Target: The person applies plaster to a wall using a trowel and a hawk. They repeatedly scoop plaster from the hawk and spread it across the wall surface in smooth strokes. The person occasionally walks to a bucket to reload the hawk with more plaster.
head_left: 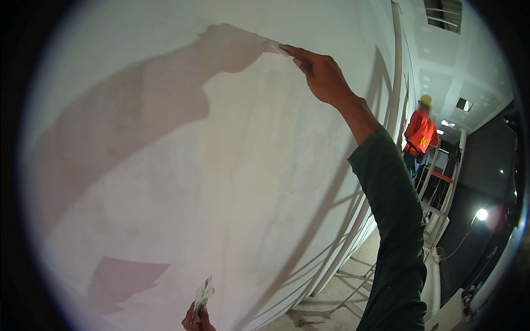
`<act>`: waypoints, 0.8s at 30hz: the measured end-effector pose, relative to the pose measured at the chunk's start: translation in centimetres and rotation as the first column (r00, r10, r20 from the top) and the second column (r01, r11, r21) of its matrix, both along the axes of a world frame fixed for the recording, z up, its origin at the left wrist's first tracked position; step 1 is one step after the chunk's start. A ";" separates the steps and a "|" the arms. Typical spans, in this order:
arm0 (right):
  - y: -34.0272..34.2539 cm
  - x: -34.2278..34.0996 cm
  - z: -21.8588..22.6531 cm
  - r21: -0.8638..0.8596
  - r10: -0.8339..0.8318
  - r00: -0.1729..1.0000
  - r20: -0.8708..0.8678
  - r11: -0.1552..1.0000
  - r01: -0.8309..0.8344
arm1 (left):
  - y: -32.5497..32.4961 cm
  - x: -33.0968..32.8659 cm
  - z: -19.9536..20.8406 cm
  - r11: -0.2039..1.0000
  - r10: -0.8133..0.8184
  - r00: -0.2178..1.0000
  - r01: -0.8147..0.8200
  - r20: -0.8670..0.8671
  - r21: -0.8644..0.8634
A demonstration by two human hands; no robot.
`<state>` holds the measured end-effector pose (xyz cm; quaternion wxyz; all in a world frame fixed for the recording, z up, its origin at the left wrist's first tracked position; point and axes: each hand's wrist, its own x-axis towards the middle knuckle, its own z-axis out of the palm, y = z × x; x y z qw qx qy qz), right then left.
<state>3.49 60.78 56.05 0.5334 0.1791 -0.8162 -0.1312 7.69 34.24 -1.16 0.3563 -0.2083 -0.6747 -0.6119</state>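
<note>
One green sleeve [395,215] looms closest, at lower right. A broad shadow [132,105] crosses the pale wall [254,165] at upper left; at bottom centre the left hand [199,320] grips a smeared flat blade [204,291]; at upper centre the right hand [324,77], well apart, clasps a thin tool [281,49] against the wall; at right stands an orange-clad person [420,132], then a bright lamp [482,214].

We record the wall [248,165] as matt and mostly smooth, with faint mottling. We find the flat scraper [203,287] low in view smeared with pale, uneven residue. We note the dark green sleeve [392,198] as matt, creased cloth, the ceiling [458,60] as matt and patchy, the helmet [425,100] as plastic-looking.
</note>
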 end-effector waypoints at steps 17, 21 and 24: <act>-2.2 1.3 -8.2 0.029 0.093 0.996 0.005 0.995 -0.093 | -0.4 -0.2 1.0 0.996 -0.050 0.990 0.040 0.131 0.078; -4.1 -1.0 -2.0 -0.003 0.063 0.998 -0.014 0.998 -0.063 | -0.2 0.1 1.0 0.995 -0.062 0.987 0.049 0.146 0.088; -5.0 -1.6 -5.3 0.152 0.116 0.991 -0.066 0.983 -0.105 | -0.3 -0.2 0.8 0.996 -0.053 0.989 0.042 0.138 0.079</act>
